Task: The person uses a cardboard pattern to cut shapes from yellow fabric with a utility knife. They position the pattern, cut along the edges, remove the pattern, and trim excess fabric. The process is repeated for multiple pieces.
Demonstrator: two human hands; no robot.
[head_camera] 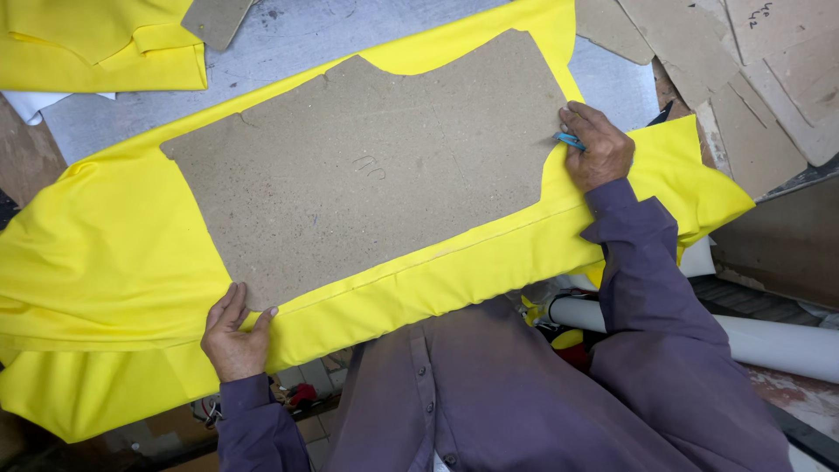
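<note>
Blue marker (569,140) mostly hidden in right hand (598,145); folded fabric (96,44) cropped.

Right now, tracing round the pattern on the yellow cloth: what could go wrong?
1. The left hand pins only one corner of the pattern; it could pivot while the right hand runs the blue marker along the far edge.
2. The cloth is rumpled at its left end, so a traced line there may distort.
3. The cloth overhangs the table edge and may drag.
</note>
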